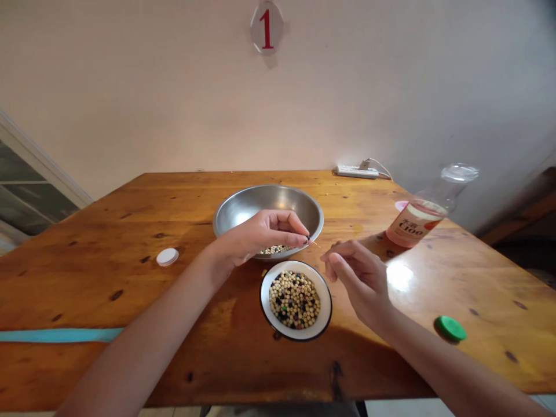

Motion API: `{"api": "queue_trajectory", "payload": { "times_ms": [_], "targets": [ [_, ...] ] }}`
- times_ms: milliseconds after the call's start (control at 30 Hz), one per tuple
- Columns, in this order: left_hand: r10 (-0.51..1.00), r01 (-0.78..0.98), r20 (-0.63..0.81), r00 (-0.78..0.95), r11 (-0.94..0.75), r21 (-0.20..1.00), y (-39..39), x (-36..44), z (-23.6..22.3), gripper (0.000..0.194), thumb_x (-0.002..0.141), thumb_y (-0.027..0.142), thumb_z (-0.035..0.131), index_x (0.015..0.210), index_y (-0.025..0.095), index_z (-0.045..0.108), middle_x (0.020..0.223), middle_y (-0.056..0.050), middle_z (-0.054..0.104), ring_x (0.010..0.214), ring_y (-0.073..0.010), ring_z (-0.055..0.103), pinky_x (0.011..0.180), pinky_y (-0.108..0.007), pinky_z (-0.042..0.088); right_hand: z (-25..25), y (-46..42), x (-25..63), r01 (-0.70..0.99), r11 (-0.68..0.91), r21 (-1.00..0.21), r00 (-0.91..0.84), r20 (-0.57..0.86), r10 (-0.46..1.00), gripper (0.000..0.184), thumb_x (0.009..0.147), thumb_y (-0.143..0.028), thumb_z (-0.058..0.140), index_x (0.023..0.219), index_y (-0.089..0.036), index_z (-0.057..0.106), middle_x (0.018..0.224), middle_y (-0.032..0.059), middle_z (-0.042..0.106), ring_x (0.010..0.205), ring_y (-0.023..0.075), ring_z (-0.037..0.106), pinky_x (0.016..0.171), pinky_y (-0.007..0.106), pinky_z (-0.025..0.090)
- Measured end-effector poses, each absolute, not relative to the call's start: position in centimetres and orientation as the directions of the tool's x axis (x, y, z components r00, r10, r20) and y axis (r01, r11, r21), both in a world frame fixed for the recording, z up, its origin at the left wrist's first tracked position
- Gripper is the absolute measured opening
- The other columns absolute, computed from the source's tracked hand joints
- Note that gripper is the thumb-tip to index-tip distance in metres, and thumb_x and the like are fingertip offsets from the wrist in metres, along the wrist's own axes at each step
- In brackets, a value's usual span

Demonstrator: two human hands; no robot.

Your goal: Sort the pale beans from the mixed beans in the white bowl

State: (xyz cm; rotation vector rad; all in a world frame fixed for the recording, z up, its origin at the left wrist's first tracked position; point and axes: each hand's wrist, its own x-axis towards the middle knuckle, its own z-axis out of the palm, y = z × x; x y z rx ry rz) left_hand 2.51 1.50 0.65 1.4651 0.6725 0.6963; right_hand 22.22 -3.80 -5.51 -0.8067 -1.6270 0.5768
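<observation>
My left hand [271, 234] is closed in a pinch in front of the steel bowl [226, 214]. Between thumb and index fingertips is a small dark bead [307, 239], with a thin thread or wire [315, 244] sticking out of it to the right. Close by that strand's end, my right hand [356, 275] has its fingers curled and pressed together; what they hold, if anything, is too small to tell. Below both hands stands a white dish [266, 295] with a dark rim, holding many pale and dark beads [294, 298]. More beads [274, 249] lie in the steel bowl.
A pinkish drink bottle [412, 223] stands at the right on the wooden table [195, 359], near a green cap [450, 328]. At left are a white lid [167, 256] and a blue strip [61, 335]. A power strip [357, 171] lies along the back wall.
</observation>
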Motion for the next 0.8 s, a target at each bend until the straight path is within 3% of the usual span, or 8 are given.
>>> {"api": "queue_trajectory", "payload": {
  "times_ms": [800],
  "targets": [
    [0.744, -0.003, 0.008, 0.669, -0.008, 1.0, 1.59, 2.41, 0.37, 0.013, 0.074, 0.022, 0.076, 0.084, 0.019, 0.069, 0.081, 0.003, 0.068, 0.079, -0.0081, 0.062, 0.08, -0.021, 0.046, -5.81, -3.72, 22.45, 0.188, 0.622, -0.76, -0.105, 0.614, 0.782, 0.017, 0.091, -0.027, 0.057, 0.078, -0.02, 0.064, 0.058, -0.0025, 0.058, 0.05, 0.0109, 0.051, 0.05, 0.024, 0.04]
  ]
}}
